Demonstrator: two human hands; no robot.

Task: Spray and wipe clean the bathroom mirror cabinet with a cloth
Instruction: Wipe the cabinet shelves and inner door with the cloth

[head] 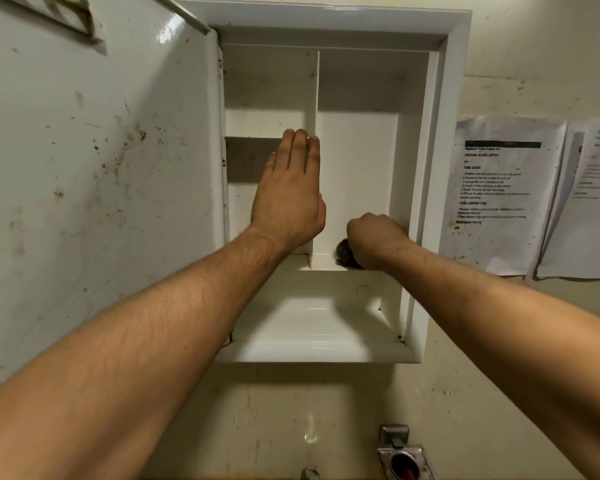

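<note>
Dark cloth | on right compartment's shelf inside cabinet | my right hand grips it, fingers curled | left hand flat, fingers straight, at divider | I'd scrub firmly into corners.

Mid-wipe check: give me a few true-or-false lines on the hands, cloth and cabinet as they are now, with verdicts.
1. The cabinet door is swung open. True.
2. The left hand holds the cloth. False: the left hand is flat and holds nothing; the right hand has the cloth in its grip.
3. The cloth is right of the divider. True.
4. The papers hang on the wall left of the cabinet. False: they hang to its right.
5. The left hand's fingers are straight. True.
</note>
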